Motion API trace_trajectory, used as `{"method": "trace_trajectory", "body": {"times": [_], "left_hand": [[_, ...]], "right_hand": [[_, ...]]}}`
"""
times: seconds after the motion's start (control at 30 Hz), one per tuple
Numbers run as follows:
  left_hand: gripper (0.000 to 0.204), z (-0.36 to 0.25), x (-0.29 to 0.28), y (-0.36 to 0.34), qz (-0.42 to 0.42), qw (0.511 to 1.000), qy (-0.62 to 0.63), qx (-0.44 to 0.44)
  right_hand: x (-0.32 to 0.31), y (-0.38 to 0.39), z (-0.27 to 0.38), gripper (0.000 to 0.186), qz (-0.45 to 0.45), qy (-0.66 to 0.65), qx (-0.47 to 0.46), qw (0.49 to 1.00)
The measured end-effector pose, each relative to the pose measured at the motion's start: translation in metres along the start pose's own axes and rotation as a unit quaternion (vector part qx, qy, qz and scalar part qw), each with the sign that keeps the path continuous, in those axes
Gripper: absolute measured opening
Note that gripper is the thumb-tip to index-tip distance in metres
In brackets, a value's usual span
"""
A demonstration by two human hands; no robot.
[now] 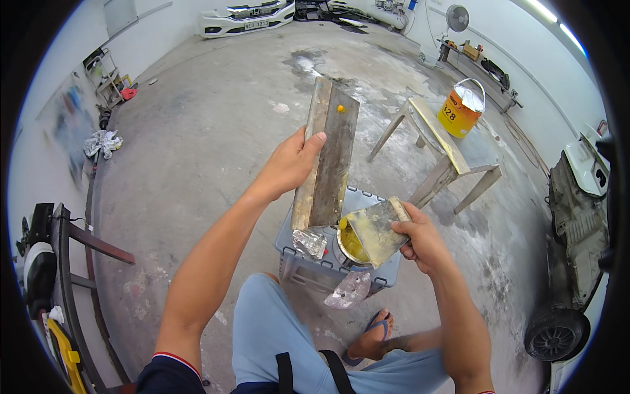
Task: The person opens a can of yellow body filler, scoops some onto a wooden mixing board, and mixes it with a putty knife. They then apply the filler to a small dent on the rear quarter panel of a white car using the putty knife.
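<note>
My left hand [292, 161] grips a wide putty spreader [335, 157] by its wooden back and holds it tilted up. A small orange-yellow blob of paste [340, 108] sits near the top of its dark blade. My right hand [423, 236] is closed on the wooden edge of a smaller putty spreader [379, 230], its blade smeared with pale yellow. That blade reaches over an open can [342, 256] of yellow paste and hides part of its mouth. The can stands on a grey plastic crate [292, 241], beside crumpled foil [309, 243]. A worn sanding disc with holes [349, 291] lies at the crate's near edge.
An orange-yellow pail [461, 110] stands on a wooden stool [438, 141] at the right. Car parts and a wheel [556, 333] line the right side. A rack [62, 262] stands at the left wall. Farther back are a white bumper [246, 23] and a fan [457, 18].
</note>
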State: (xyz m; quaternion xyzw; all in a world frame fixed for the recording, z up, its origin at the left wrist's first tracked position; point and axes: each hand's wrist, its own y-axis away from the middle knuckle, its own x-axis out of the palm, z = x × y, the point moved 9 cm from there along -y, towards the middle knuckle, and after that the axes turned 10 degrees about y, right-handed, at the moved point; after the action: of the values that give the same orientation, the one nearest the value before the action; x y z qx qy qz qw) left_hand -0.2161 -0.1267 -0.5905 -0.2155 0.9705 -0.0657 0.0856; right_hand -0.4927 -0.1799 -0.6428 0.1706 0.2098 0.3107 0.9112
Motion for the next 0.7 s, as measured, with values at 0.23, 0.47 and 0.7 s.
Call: {"method": "trace_trajectory", "body": {"times": [0.23, 0.47, 0.7], "left_hand": [[0.061, 0.020, -0.002, -0.006, 0.012, 0.995, 0.076, -0.056], [0.063, 0.022, -0.001, -0.007, 0.032, 0.994, 0.090, -0.061], [0.065, 0.010, 0.004, -0.005, 0.038, 0.995, 0.080, -0.053]], "right_hand": [[-0.011, -0.001, 0.006, 0.045, -0.014, 0.057, -0.006, 0.998], [0.000, -0.004, 0.003, 0.040, 0.001, 0.054, -0.007, 0.999], [0.007, -0.005, 0.007, 0.039, 0.001, 0.052, -0.011, 0.999]]}}
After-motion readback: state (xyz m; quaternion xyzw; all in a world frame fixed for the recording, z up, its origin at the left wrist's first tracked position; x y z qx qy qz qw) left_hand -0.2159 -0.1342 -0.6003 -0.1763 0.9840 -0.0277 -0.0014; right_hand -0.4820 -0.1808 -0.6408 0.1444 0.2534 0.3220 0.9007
